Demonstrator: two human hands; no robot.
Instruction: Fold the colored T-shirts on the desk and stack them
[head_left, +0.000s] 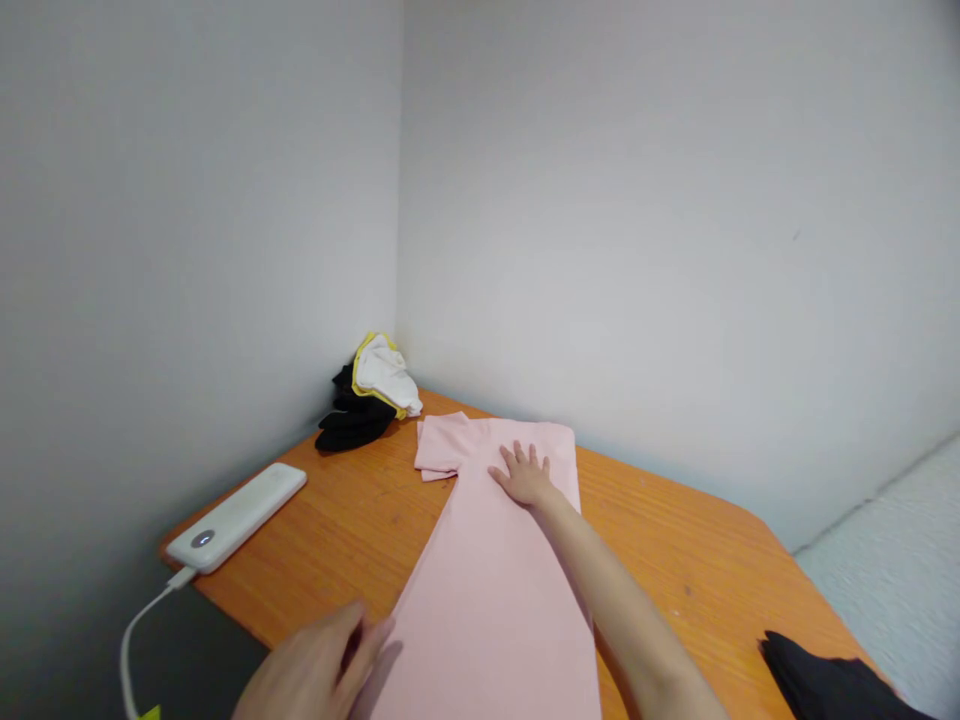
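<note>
A pale pink short-sleeved T-shirt (487, 600) lies folded lengthwise on the wooden table, its sleeves together on the left at the far end. My right hand (525, 477) rests flat on the upper part of the shirt with its fingers spread. Close to the shirt's lower left edge, my left hand (315, 665) is half curled and a little blurred. Its thumb stands apart from the bent fingers, and a shadow falls on the pink cloth beside it. I see no cloth in that hand. The lower end of the shirt runs out of view.
A white power bank (244, 515) with a cable (129, 650) lies at the table's left edge. Black cloth (354, 422) and a white item with yellow trim (386, 375) are heaped in the far corner. More black cloth (825, 680) lies front right. Walls border the table (660, 540).
</note>
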